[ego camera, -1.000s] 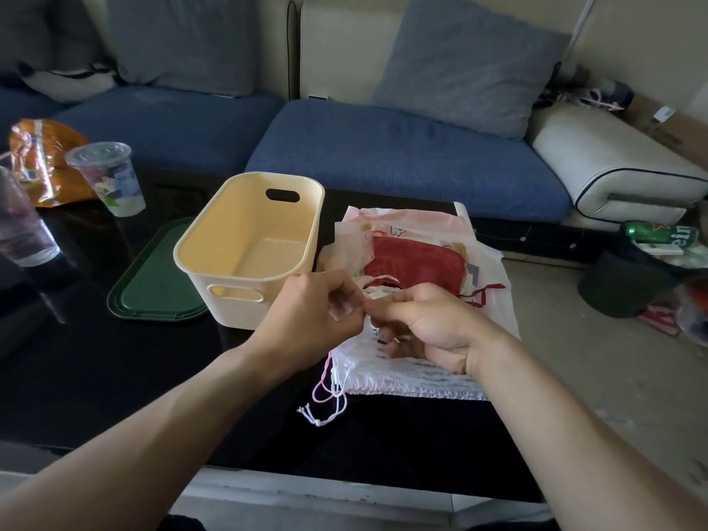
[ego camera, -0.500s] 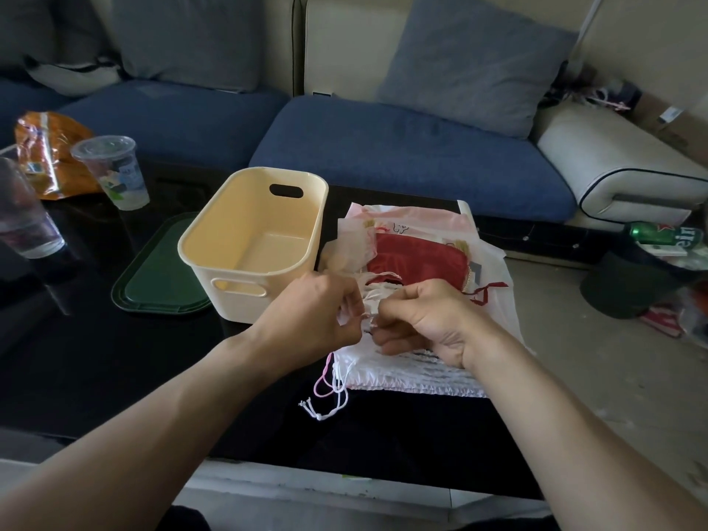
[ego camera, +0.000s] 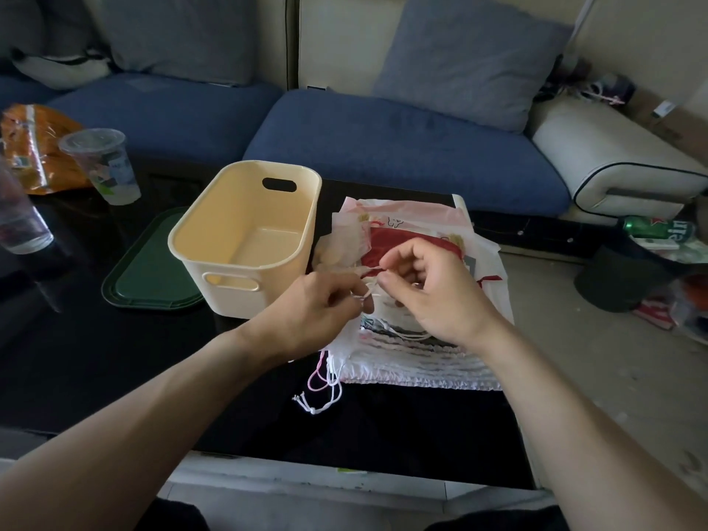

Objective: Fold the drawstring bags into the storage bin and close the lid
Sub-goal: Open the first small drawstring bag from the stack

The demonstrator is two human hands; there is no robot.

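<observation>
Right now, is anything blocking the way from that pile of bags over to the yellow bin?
Nothing visible does. The bin stands open and empty right beside the pile of bags, and its green lid lies off to its far side. Both hands pinch a drawstring over the pile.

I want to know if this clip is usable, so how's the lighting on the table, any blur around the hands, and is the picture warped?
Head view: dim and underexposed, so the black table shows little surface detail; left hand, right hand and white cord are slightly soft; wide-angle bending curves the sofa toward the edges.
</observation>
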